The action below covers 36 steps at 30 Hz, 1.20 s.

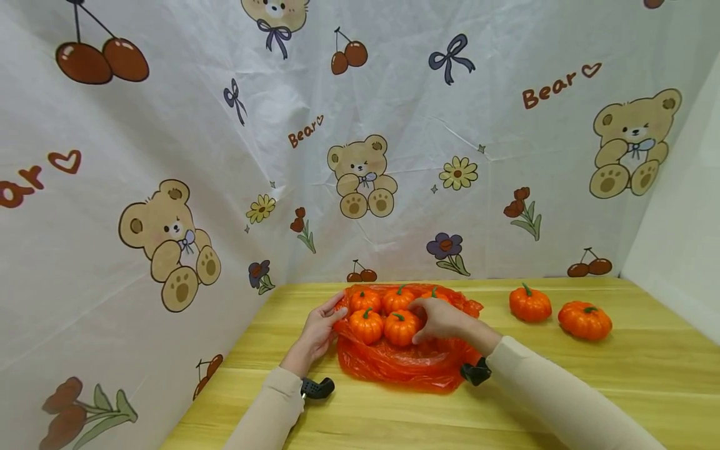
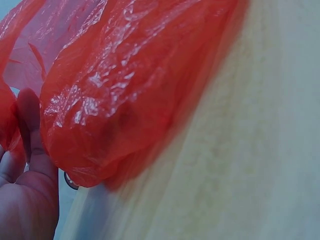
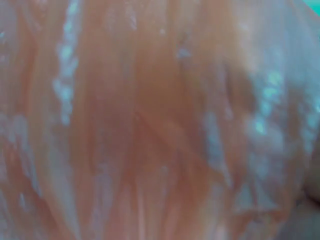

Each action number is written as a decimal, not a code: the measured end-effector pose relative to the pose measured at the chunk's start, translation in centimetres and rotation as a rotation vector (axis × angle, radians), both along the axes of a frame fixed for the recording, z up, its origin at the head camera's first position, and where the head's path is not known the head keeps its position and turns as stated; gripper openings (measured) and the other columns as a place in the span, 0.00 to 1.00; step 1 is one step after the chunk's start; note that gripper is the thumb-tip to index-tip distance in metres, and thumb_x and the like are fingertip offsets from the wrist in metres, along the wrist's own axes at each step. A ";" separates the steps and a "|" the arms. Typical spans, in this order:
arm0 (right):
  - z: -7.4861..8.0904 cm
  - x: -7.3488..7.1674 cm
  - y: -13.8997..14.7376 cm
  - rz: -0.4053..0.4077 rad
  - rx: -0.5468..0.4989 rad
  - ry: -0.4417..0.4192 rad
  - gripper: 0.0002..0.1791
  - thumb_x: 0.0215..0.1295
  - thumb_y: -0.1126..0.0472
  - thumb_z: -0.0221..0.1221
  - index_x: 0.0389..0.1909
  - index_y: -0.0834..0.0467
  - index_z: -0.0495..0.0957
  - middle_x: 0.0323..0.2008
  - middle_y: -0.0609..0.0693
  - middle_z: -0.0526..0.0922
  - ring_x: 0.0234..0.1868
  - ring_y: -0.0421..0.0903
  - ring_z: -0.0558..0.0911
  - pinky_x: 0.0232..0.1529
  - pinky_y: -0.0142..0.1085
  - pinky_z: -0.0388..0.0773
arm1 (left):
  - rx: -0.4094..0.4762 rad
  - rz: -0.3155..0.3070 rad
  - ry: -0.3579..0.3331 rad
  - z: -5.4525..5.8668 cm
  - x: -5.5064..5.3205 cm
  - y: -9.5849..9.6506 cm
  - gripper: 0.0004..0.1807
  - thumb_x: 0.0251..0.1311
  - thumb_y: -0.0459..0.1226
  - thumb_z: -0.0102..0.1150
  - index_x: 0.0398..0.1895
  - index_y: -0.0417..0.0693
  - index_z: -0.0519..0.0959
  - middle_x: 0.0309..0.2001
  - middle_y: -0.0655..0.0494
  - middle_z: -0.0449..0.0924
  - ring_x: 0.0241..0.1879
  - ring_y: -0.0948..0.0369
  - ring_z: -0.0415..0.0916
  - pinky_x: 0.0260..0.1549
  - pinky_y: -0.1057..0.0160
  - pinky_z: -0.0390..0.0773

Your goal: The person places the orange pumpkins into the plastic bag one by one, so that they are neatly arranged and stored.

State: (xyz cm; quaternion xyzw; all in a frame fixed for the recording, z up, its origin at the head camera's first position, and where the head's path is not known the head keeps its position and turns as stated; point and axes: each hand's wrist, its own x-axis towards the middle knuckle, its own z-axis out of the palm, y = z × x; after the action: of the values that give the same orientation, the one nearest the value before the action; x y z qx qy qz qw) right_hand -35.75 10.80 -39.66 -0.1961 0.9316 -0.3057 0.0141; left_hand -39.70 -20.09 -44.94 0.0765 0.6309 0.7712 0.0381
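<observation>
A crinkled red plastic bag [image 1: 394,369] lies on the table with its mouth spread wide. Inside sit several small orange pumpkins with green stems, among them a front left pumpkin [image 1: 365,326] and a front middle pumpkin [image 1: 398,329]. My left hand [image 1: 319,325] pinches the bag's left edge between thumb and fingers; the left wrist view shows the bag [image 2: 115,110] bulging beside the thumb. Over the bag's right part, my right hand [image 1: 441,322] holds the front middle pumpkin at its right side. It partly covers a back right pumpkin [image 1: 435,295]. Blurred bag film [image 3: 135,125] fills the right wrist view.
Two more pumpkins stand on the table to the right of the bag, one upright [image 1: 530,304] and one tilted [image 1: 585,320]. A patterned cloth [image 1: 405,125] with bears hangs behind and to the left of the wooden table [image 1: 540,375].
</observation>
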 end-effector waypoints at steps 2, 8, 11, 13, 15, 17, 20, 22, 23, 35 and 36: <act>0.2 0.1 0.3 0.009 -0.002 0.008 0.36 0.47 0.57 0.81 0.59 0.59 0.79 0.48 0.51 0.84 0.49 0.49 0.80 0.58 0.48 0.80 | -0.001 0.000 0.002 0.0 0.0 0.0 0.30 0.72 0.33 0.60 0.76 0.54 0.70 0.75 0.42 0.67 0.55 0.56 0.83 0.46 0.62 0.87; 1.3 0.5 1.5 0.030 -0.045 -0.042 0.35 0.52 0.56 0.79 0.61 0.59 0.78 0.49 0.56 0.85 0.47 0.50 0.83 0.44 0.40 0.84 | 0.011 0.003 -0.002 0.4 0.3 0.1 0.30 0.72 0.33 0.60 0.76 0.54 0.70 0.75 0.42 0.68 0.58 0.54 0.81 0.48 0.61 0.87; 1.6 0.7 2.4 0.026 -0.083 -0.079 0.36 0.54 0.55 0.78 0.64 0.59 0.77 0.53 0.58 0.84 0.49 0.51 0.83 0.44 0.40 0.86 | 0.019 0.005 -0.004 0.5 0.3 0.2 0.30 0.72 0.32 0.60 0.76 0.54 0.70 0.75 0.42 0.68 0.61 0.53 0.79 0.49 0.61 0.87; 1.7 0.9 3.0 0.035 -0.116 -0.098 0.37 0.55 0.56 0.77 0.65 0.60 0.75 0.55 0.60 0.83 0.49 0.52 0.83 0.44 0.41 0.87 | 0.018 0.004 -0.005 0.5 0.4 0.3 0.30 0.72 0.32 0.60 0.76 0.53 0.70 0.75 0.42 0.68 0.62 0.52 0.79 0.50 0.60 0.86; 1.8 1.1 3.5 0.040 -0.149 -0.107 0.37 0.57 0.57 0.76 0.66 0.62 0.74 0.56 0.61 0.83 0.50 0.52 0.83 0.44 0.41 0.87 | 0.017 0.004 -0.006 0.5 0.4 0.3 0.30 0.72 0.32 0.60 0.76 0.54 0.70 0.75 0.42 0.68 0.62 0.51 0.78 0.50 0.60 0.86; 1.9 1.3 4.2 0.051 -0.183 -0.116 0.38 0.58 0.57 0.75 0.67 0.63 0.73 0.57 0.63 0.82 0.50 0.53 0.83 0.45 0.42 0.88 | 0.014 0.004 -0.005 0.4 0.4 0.3 0.31 0.72 0.32 0.60 0.76 0.53 0.70 0.75 0.42 0.68 0.63 0.51 0.78 0.50 0.60 0.86; 2.2 1.7 5.2 0.053 -0.207 -0.109 0.38 0.58 0.57 0.75 0.68 0.63 0.73 0.57 0.64 0.81 0.51 0.54 0.83 0.45 0.42 0.88 | 0.012 0.002 -0.002 0.3 0.4 0.3 0.31 0.72 0.32 0.60 0.76 0.53 0.69 0.75 0.42 0.68 0.62 0.52 0.79 0.49 0.61 0.86; 2.4 2.0 5.9 0.057 -0.219 -0.104 0.38 0.59 0.56 0.75 0.68 0.63 0.72 0.57 0.65 0.81 0.52 0.55 0.82 0.45 0.42 0.88 | 0.010 0.000 0.000 0.3 0.4 0.3 0.31 0.72 0.32 0.60 0.77 0.53 0.69 0.75 0.42 0.68 0.62 0.52 0.79 0.49 0.61 0.87; 2.6 2.1 6.3 0.054 -0.228 -0.101 0.38 0.59 0.56 0.75 0.68 0.63 0.72 0.58 0.65 0.80 0.53 0.55 0.82 0.45 0.42 0.88 | 0.009 -0.002 0.000 0.3 0.4 0.3 0.31 0.72 0.32 0.60 0.77 0.53 0.69 0.75 0.42 0.68 0.61 0.53 0.79 0.48 0.62 0.87; 3.8 3.2 10.4 0.020 -0.276 -0.123 0.42 0.62 0.51 0.73 0.72 0.62 0.67 0.63 0.68 0.76 0.50 0.52 0.86 0.49 0.50 0.88 | -0.004 0.002 -0.003 0.3 0.3 0.2 0.30 0.72 0.33 0.59 0.76 0.53 0.69 0.74 0.42 0.68 0.64 0.51 0.78 0.51 0.60 0.86; 3.8 3.2 10.8 0.022 -0.278 -0.114 0.42 0.63 0.51 0.72 0.72 0.63 0.67 0.62 0.69 0.76 0.50 0.52 0.86 0.49 0.50 0.88 | -0.004 0.002 -0.002 0.3 0.3 0.2 0.30 0.72 0.33 0.59 0.76 0.53 0.69 0.74 0.42 0.69 0.63 0.51 0.78 0.51 0.60 0.86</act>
State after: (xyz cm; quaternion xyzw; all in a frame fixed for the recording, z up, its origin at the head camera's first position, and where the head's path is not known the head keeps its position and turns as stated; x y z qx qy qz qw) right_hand -32.52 21.58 -35.89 -0.1886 0.8757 -0.4424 0.0430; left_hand -39.40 -19.89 -44.64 0.0752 0.6323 0.7701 0.0380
